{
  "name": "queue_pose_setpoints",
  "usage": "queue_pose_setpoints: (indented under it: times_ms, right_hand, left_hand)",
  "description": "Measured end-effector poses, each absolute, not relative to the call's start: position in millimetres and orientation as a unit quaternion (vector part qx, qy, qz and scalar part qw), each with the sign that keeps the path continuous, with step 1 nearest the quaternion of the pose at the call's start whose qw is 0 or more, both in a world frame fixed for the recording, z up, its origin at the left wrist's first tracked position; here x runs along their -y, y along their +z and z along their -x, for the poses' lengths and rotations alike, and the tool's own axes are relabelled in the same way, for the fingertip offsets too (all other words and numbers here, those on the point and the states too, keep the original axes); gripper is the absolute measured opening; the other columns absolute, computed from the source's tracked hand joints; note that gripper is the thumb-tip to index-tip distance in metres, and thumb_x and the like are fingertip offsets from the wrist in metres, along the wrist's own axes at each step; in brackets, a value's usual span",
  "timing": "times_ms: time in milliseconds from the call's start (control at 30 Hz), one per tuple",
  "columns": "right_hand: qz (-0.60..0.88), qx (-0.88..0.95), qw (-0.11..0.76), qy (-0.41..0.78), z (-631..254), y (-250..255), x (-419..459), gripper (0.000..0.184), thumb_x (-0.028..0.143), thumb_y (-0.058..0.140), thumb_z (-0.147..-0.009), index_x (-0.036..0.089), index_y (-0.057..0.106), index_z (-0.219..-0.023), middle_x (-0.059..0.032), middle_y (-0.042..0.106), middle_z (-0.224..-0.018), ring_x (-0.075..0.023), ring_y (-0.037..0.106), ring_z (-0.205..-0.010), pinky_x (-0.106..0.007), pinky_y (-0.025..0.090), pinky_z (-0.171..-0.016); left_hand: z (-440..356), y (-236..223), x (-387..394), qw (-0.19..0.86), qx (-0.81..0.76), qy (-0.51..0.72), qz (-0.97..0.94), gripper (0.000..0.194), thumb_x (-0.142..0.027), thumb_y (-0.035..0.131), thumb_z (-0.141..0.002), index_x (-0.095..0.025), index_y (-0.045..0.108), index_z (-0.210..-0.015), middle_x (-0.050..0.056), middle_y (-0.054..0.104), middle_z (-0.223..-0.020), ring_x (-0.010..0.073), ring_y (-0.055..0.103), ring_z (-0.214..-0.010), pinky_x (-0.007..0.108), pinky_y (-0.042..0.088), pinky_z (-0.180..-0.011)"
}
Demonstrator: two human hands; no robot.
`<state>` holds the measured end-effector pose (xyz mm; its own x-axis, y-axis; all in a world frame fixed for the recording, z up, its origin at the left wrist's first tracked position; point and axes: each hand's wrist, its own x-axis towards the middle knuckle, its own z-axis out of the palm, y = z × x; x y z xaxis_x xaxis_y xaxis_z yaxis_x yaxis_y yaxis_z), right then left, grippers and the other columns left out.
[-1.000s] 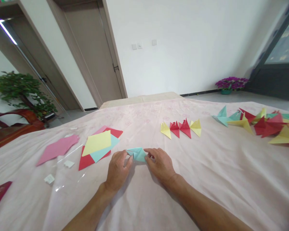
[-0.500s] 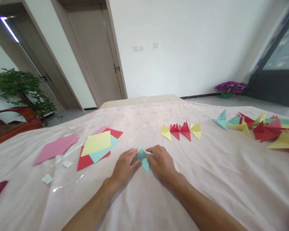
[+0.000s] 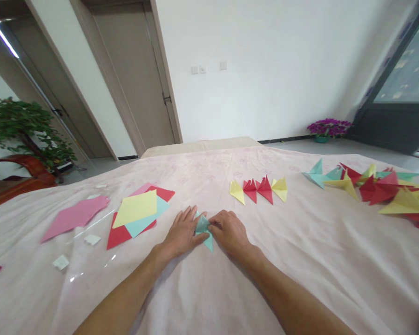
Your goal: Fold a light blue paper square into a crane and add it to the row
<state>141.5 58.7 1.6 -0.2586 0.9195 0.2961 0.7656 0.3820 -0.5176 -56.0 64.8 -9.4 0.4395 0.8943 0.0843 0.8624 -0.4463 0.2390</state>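
Note:
A small light-blue folded paper crane (image 3: 208, 242) lies on the tablecloth in front of me, its wings spread and one tip pointing towards me. Along its left side rests my left hand (image 3: 183, 232), fingers stretched out and fairly flat, the thumb pressing on the paper. From the other side my right hand (image 3: 230, 232) pinches the crane's middle right edge between thumb and forefinger, the other fingers curled. Part of the crane's left and top is covered by my fingers. Beyond it stand two red cranes (image 3: 264, 190) between a yellow crane (image 3: 237, 192) and another yellow crane (image 3: 280, 188).
Coloured paper sheets (image 3: 136, 207) overlap at the left, beside pink sheets (image 3: 75, 216) and white scraps (image 3: 60, 263). Several folded cranes (image 3: 380, 188) are heaped at the right. A pale tablecloth (image 3: 202, 298) covers the table.
My left fingers have straightened and flattened along the crane. The right thumb and forefinger have moved in onto its middle. The whole view has shifted slightly.

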Motion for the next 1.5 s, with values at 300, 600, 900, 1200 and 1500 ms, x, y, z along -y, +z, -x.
queue_pose_setpoints:
  times_ms: [300,600,900,1200,1500]
  right_hand:
    - [0.543,0.779,0.277,0.146,-140.8,4.6,-63.5,0.011,0.027,0.065,-0.081,0.028,0.075,-0.084,-0.0013,0.069,-0.088,-0.019,0.058,-0.087,-0.028,0.039,-0.073]
    - [0.561,0.762,0.286,0.151,-143.1,1.6,-65.8,0.011,0.026,0.062,-0.082,0.025,0.072,-0.079,-0.0013,0.069,-0.085,-0.0183,0.058,-0.081,-0.027,0.036,-0.065]
    - [0.543,0.778,0.287,0.133,-141.3,-0.5,-59.4,0.006,0.027,0.071,-0.076,0.026,0.072,-0.082,-0.0026,0.066,-0.089,-0.0212,0.053,-0.087,-0.03,0.037,-0.075]
    - [0.535,0.801,0.242,0.118,-141.5,4.5,-54.7,0.013,0.032,0.071,-0.077,0.028,0.072,-0.09,-0.0021,0.061,-0.097,-0.0203,0.049,-0.09,-0.029,0.033,-0.075]
    - [0.536,0.808,0.212,0.123,-140.9,11.0,-52.8,0.02,0.038,0.07,-0.077,0.027,0.071,-0.093,-0.0036,0.058,-0.098,-0.0217,0.047,-0.091,-0.031,0.031,-0.077]
  left_hand:
    - [58.2,-13.0,-67.8,0.074,-0.52,0.101,-0.845,0.077,-0.069,0.041,-0.087,-0.026,0.03,-0.151,0.014,0.024,-0.159,0.0322,0.015,-0.148,0.055,0.013,-0.116]
    - [66.0,-9.2,-67.6,0.122,-0.525,0.204,-0.817,0.073,-0.062,0.043,-0.091,-0.025,0.027,-0.152,0.012,0.025,-0.16,0.0276,0.018,-0.148,0.051,0.015,-0.118]
    - [62.5,-4.2,-67.1,0.115,-0.485,0.114,-0.86,0.083,-0.073,0.049,-0.081,-0.03,0.032,-0.15,0.011,0.023,-0.16,0.0337,0.013,-0.148,0.057,0.01,-0.117]
    - [62.1,7.9,-81.6,0.147,-0.505,0.013,-0.85,0.109,-0.084,0.05,-0.068,-0.026,0.017,-0.154,0.014,0.004,-0.162,0.0372,-0.003,-0.148,0.061,0.001,-0.115]
    - [64.1,5.5,-109.3,0.189,-0.516,-0.062,-0.833,0.134,-0.078,0.068,-0.055,-0.021,-0.001,-0.155,0.021,-0.017,-0.158,0.0433,-0.019,-0.143,0.072,-0.007,-0.106]
